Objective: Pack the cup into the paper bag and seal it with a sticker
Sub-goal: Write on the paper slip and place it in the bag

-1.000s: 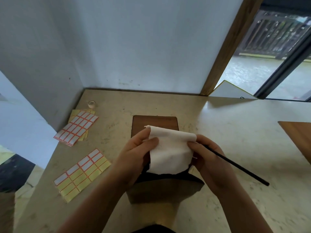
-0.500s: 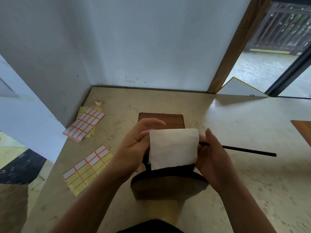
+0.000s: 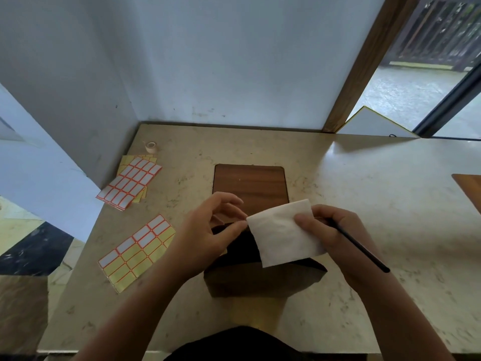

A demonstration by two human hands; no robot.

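Note:
A brown paper bag point(image 3: 260, 282) stands open on the table right in front of me. Its inside is dark and I cannot see the cup. My right hand point(image 3: 335, 230) pinches a white napkin point(image 3: 281, 235) over the bag's mouth and also holds a thin black straw point(image 3: 364, 254) that points down to the right. My left hand point(image 3: 208, 230) is at the bag's left rim, thumb in front and fingers behind it, the thumb tip touching the napkin's left corner. A partly used sticker sheet point(image 3: 138, 251) lies to the left.
A second stack of sticker sheets point(image 3: 130, 183) and a small tape roll point(image 3: 150, 147) lie at the back left near the wall. A brown wooden board point(image 3: 250, 183) lies behind the bag. Another wooden piece point(image 3: 471, 186) shows at the right edge.
The left hand has let go of the napkin and dropped to the bag's rim. The right hand carried the napkin to the right and tilted it, and the straw swung downward.

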